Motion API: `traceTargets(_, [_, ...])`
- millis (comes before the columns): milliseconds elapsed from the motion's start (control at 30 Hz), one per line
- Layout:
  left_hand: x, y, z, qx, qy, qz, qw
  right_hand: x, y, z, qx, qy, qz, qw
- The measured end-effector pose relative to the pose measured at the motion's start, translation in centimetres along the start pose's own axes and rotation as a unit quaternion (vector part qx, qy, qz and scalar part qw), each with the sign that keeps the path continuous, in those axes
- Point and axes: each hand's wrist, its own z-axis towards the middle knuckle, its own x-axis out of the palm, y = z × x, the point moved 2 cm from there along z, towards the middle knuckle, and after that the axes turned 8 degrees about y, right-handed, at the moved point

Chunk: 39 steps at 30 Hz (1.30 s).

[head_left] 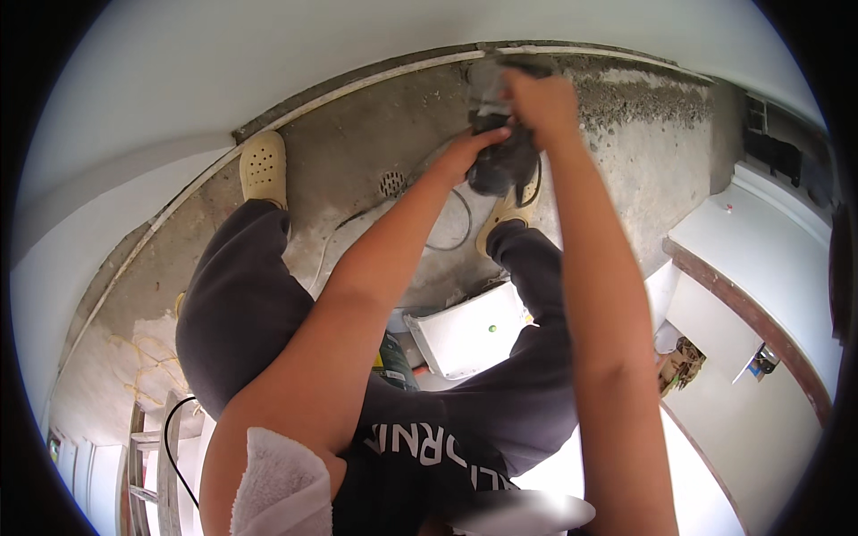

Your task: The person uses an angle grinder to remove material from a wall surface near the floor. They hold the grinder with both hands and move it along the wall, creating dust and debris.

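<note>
Both my arms reach forward to a black corded power tool (502, 165), held over the concrete floor close to the foot of the wall. Its front part is grey and smeared by motion, so I cannot make out the exact kind. My left hand (472, 150) grips its near side, the thumb lying across the body. On the other side my right hand (547, 107) is closed round the upper part, the fingers partly blurred. Below the tool, a dark cable (466, 223) loops over the floor.
Along the wall base runs a pale strip (357, 82); loose rubble (639, 103) lies to its right. A round floor drain (392, 184) sits between my clogs (263, 170). Near my legs is a white container (469, 335). A wooden ladder (143, 469) stands lower left, a white ledge (760, 237) right.
</note>
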Motion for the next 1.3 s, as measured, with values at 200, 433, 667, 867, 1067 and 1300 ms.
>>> traceTargets(200, [7.1,-1.7,4.6,0.035,0.065,-0.049,0.996,-9.1,-2.7,2.6,0.026,0.076,0.291,0.953])
traceTargets(433, [10.5,-1.5,-0.4,0.056,0.038,0.080,0.994,-11.7,-2.3,-5.9,0.027,0.023,0.289,0.957])
traceTargets(667, [9.0,-1.8,-1.7,0.076,0.052,0.062,0.994,-10.1,-0.5,-7.0,-0.002,0.031,0.279,0.960])
traceTargets(867, [6.6,-2.5,-1.4,0.085,0.033,-0.020,0.996,-6.9,2.2,-3.6,-0.001,0.078,0.213,0.974])
traceTargets(1067, [6.0,-4.1,0.0,0.104,0.027,-0.139,0.984,-6.4,8.2,1.7,-0.065,0.058,-0.152,0.984])
traceTargets(1300, [6.9,-4.1,0.1,0.099,0.009,-0.096,0.990,-6.8,5.2,1.8,-0.023,0.095,0.101,0.990])
